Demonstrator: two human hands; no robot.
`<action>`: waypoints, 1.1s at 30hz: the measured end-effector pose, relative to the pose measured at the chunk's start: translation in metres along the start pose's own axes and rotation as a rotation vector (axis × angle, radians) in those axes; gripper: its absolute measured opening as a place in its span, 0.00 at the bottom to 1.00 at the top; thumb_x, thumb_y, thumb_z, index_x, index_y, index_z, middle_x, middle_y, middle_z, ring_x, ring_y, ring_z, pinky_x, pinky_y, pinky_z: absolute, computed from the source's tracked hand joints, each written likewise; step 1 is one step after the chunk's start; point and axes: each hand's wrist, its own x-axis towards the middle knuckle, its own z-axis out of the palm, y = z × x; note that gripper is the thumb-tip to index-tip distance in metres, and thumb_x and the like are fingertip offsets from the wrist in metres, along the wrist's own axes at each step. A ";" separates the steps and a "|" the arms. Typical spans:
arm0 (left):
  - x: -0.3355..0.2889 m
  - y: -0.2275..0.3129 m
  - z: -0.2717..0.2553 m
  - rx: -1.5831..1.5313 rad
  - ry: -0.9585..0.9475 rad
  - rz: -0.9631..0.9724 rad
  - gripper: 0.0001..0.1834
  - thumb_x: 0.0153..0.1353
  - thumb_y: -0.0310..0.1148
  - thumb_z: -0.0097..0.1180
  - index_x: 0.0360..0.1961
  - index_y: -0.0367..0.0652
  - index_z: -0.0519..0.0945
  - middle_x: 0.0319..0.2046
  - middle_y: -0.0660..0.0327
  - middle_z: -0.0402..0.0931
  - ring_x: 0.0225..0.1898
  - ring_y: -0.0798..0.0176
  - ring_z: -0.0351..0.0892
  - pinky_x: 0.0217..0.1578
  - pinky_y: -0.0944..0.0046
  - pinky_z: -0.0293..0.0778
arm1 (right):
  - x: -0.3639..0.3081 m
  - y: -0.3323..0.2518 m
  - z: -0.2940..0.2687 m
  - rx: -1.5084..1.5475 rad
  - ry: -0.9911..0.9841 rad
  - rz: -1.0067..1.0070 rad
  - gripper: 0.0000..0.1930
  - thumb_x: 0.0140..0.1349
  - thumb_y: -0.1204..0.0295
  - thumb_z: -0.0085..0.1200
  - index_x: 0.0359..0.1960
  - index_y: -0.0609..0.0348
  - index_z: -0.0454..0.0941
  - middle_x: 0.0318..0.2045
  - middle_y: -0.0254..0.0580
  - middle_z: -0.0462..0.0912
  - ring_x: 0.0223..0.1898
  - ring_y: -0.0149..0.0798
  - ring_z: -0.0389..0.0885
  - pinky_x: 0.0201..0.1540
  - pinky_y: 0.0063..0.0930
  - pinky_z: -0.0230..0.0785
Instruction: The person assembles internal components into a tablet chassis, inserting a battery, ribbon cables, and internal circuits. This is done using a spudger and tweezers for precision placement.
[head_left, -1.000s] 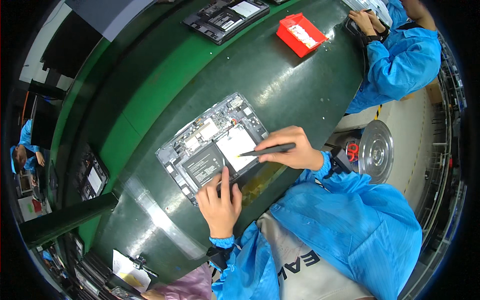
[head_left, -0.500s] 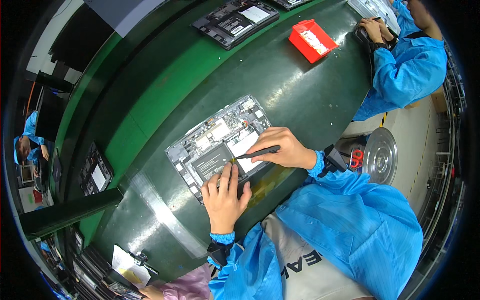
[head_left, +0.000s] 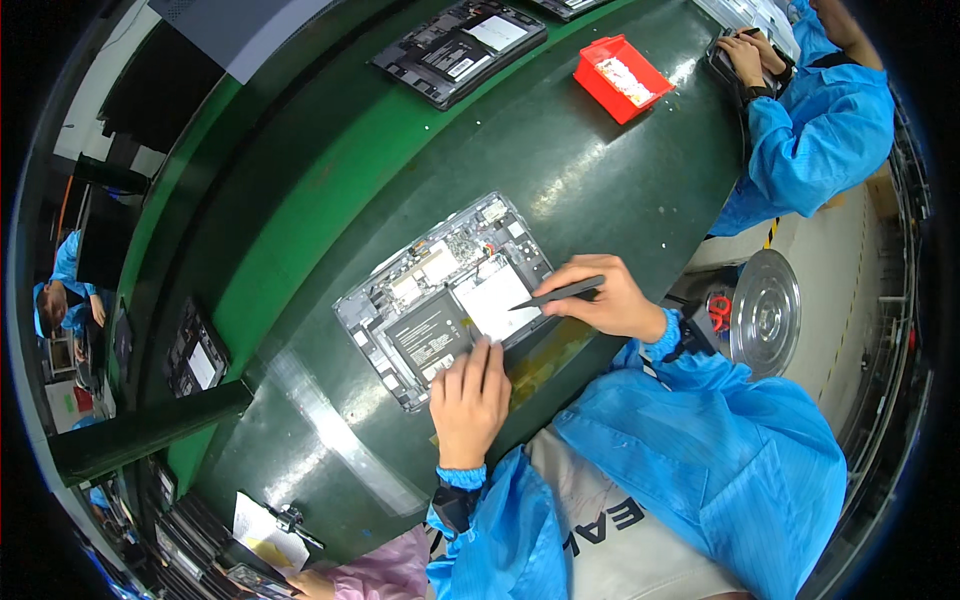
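An opened laptop base (head_left: 440, 262) lies tilted on the green work surface in front of me, its circuit board exposed along the far side. Nearer me it holds a black battery pack (head_left: 425, 335) and a white rectangular panel (head_left: 495, 300). My right hand (head_left: 615, 300) pinches a pair of black tweezers (head_left: 570, 291), whose tip is over the white panel. My left hand (head_left: 470, 400) rests at the near edge, fingers stretched out and fingertips beside the battery's right side. What lies under those fingertips is hidden.
A red bin (head_left: 622, 80) with small white pieces stands at the far right. Other opened laptop bases (head_left: 460, 52) lie on the green conveyor. A co-worker in blue (head_left: 820, 130) works at the upper right. A clipboard with paper (head_left: 270, 530) lies lower left.
My right hand has drawn the tweezers right, from the battery's edge to over the white panel. My left hand has slid right and nearer me, uncovering more of the battery.
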 end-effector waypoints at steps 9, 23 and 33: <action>-0.026 0.013 -0.003 -0.046 0.185 -0.126 0.22 0.50 0.20 0.65 0.49 0.45 0.88 0.48 0.63 0.85 0.43 0.55 0.79 0.46 0.56 0.73 | -0.053 0.008 -0.005 0.142 0.033 0.236 0.08 0.66 0.70 0.69 0.44 0.58 0.89 0.33 0.36 0.88 0.22 0.23 0.73 0.25 0.23 0.63; -0.042 0.044 0.015 -0.172 -0.160 -0.080 0.23 0.58 0.35 0.65 0.57 0.48 0.87 0.56 0.57 0.77 0.53 0.51 0.75 0.52 0.52 0.74 | -0.058 -0.003 0.018 -0.023 -0.173 0.049 0.10 0.65 0.72 0.68 0.45 0.61 0.86 0.42 0.47 0.88 0.40 0.49 0.88 0.42 0.37 0.80; -0.033 0.048 0.001 -0.128 -0.280 -0.119 0.23 0.58 0.34 0.64 0.56 0.48 0.86 0.57 0.55 0.76 0.56 0.49 0.74 0.56 0.51 0.72 | -0.049 -0.014 0.021 0.054 -0.228 -0.012 0.12 0.62 0.77 0.67 0.47 0.62 0.86 0.38 0.47 0.88 0.36 0.49 0.88 0.39 0.36 0.80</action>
